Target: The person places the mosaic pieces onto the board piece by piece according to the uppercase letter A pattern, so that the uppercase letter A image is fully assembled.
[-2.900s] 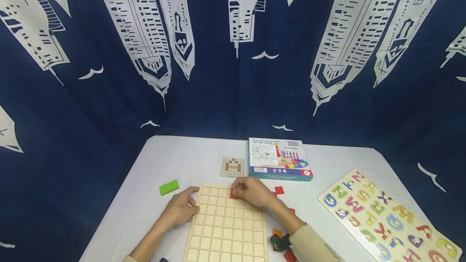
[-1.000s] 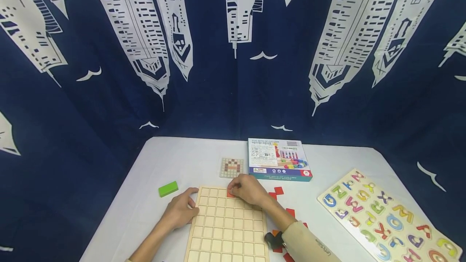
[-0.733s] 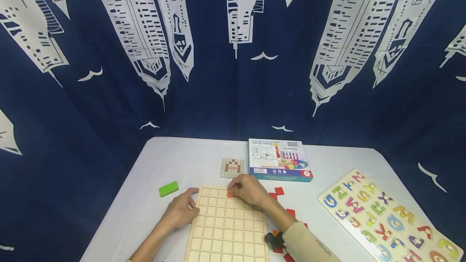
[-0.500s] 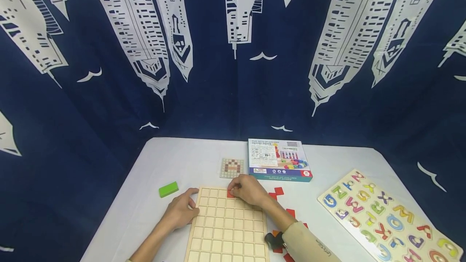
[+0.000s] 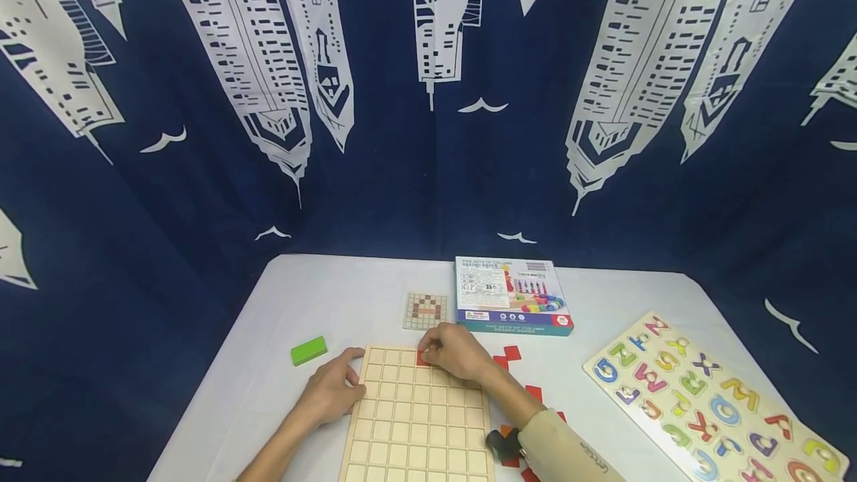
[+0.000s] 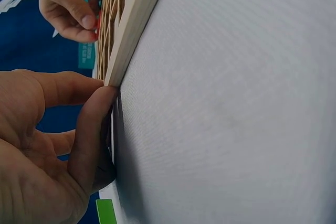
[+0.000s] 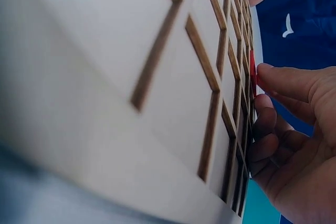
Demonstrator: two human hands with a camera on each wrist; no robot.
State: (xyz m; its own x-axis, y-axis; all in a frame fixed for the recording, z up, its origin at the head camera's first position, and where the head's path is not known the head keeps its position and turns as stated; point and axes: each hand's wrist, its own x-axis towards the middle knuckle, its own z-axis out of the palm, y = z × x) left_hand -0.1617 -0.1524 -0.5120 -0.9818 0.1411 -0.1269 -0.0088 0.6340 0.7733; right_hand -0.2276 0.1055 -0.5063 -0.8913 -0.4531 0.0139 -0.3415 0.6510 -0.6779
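Note:
A pale wooden grid board [image 5: 420, 413] with square cells lies on the white table. My left hand [image 5: 329, 391] holds its left edge near the far corner, with thumb and forefinger at the rim in the left wrist view. At the far row of cells, my right hand [image 5: 458, 352] has its fingertips on a red square tile [image 5: 423, 358]. In the right wrist view, the red tile [image 7: 253, 69] lies at a cell right under those fingertips, partly hidden by them. The remaining cells that show hold no tiles.
Several loose red tiles [image 5: 512, 353] and an orange one [image 5: 507, 432] lie right of the board. A pattern card [image 5: 425, 311] and a boxed bead set [image 5: 514, 296] are behind it. A green block [image 5: 309, 350] is at left, a letter puzzle board [image 5: 710, 400] at right.
Since the earliest frame, my right hand has shifted the red tile slightly left and away, to the far row. In the last second both hands have stayed nearly still.

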